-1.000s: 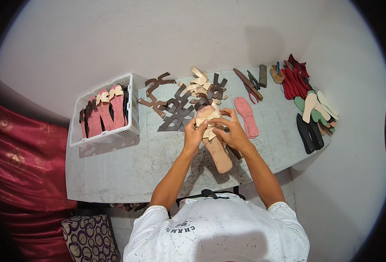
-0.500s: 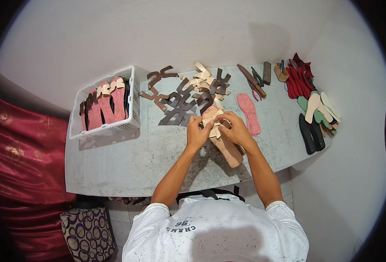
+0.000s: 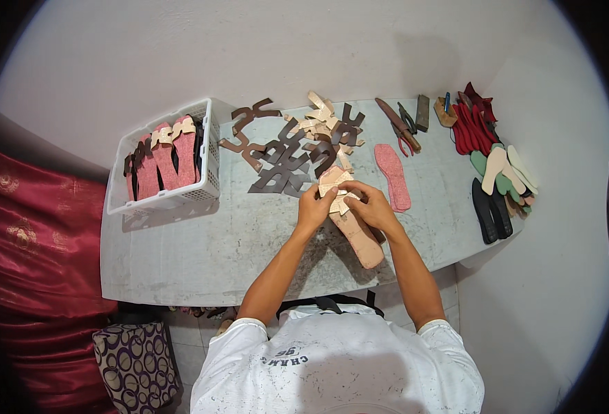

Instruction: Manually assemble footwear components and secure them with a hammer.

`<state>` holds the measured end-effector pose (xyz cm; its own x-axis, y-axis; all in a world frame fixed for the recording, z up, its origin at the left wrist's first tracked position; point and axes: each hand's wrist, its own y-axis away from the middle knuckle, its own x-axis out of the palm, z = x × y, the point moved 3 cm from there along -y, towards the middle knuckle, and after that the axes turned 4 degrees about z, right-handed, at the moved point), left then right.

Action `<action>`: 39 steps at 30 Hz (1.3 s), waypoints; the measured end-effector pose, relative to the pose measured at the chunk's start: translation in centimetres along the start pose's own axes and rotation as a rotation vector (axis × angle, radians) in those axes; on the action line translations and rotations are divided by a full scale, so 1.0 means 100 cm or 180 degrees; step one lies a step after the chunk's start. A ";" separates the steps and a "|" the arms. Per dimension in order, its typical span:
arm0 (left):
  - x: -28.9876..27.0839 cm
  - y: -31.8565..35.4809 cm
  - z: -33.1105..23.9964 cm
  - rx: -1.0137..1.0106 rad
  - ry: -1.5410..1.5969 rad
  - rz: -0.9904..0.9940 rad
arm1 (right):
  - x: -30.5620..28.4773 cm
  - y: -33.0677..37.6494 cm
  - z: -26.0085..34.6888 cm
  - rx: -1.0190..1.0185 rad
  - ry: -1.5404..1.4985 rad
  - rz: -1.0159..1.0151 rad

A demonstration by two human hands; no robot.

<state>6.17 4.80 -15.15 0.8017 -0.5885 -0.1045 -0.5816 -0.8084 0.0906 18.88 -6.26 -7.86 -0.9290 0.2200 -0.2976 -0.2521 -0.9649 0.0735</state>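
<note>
A tan insole [image 3: 357, 243] slants across the table in front of me, its heel end toward my body. Across its front half lies a cream sandal strap [image 3: 335, 192], folded around the sides. My left hand [image 3: 314, 208] grips the strap and the insole's left edge, thumb on top. From the other side, my right hand [image 3: 370, 207] pinches the strap with bent fingers. A dark shape under the insole shows along its right edge; I cannot tell what it is. Just right of my hands lies a pink insole [image 3: 391, 178].
Brown cut straps [image 3: 280, 162] and cream straps [image 3: 318, 114] are heaped beyond my hands. A white basket [image 3: 211, 162] with pink sandals stands at left. Pliers [image 3: 406, 127], a sheathed-looking knife [image 3: 395, 117] and a dark block [image 3: 422, 112] lie at the back; red, green and black pieces [image 3: 492, 210] at right.
Both hands keep hold of the strap and insole in nearly the same spot. The whole view has shifted slightly; the strap lies a little flatter over the insole.
</note>
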 end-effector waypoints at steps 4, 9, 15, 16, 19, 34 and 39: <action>0.012 0.004 -0.018 -0.0001 0.0827 0.0311 | -0.001 0.003 0.002 -0.0207 0.0154 -0.0258; 0.011 0.000 -0.015 -0.0178 0.0870 0.0385 | 0.002 0.001 -0.001 -0.0267 -0.0021 -0.0285; 0.005 -0.008 -0.032 -0.0348 0.0459 0.0492 | 0.006 -0.001 -0.008 -0.0385 -0.0131 -0.0542; 0.006 -0.009 -0.038 -0.0505 0.0401 0.0613 | 0.006 -0.003 -0.015 -0.0426 -0.0156 -0.0677; -0.007 -0.023 -0.036 -0.0490 0.0328 0.0732 | 0.016 -0.010 -0.013 -0.0455 -0.0200 -0.0811; -0.012 -0.019 -0.020 0.0312 0.0180 0.0497 | 0.011 -0.027 -0.013 -0.0296 -0.0412 -0.0202; -0.002 -0.011 -0.021 0.0440 0.0163 0.0159 | 0.007 -0.029 -0.008 -0.0623 -0.0293 -0.0038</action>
<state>6.93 5.84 -13.13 0.7752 -0.6295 -0.0522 -0.6316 -0.7741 -0.0431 19.19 -3.42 -9.02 -0.9494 0.2351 -0.2085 -0.2141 -0.9696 -0.1185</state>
